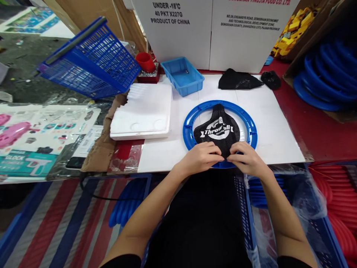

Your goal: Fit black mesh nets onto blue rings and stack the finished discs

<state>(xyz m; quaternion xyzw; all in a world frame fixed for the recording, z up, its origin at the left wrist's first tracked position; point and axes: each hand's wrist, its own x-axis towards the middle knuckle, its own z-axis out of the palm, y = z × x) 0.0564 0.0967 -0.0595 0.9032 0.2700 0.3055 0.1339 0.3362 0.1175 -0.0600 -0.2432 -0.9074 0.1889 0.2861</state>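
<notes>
"What are the fingers doing?"

"Those of the left hand and the right hand are bent and pinching the near edge of the black mesh cloth; the two sets of fingertips nearly meet, and the exact fold each grips is hidden."

"Where does the cloth lie?"

"Within the blue plastic ring, its white "Throw" lettering facing up; the ring lies flat on a white board, over the red worktop."

"And farther out?"

"A white foam slab to the left; a light-blue tray beyond the ring; a black cloth piece beyond it, rightward; a tilted blue basket beside a red cup; a printed white carton behind; stacked blue rings at far right."
</notes>
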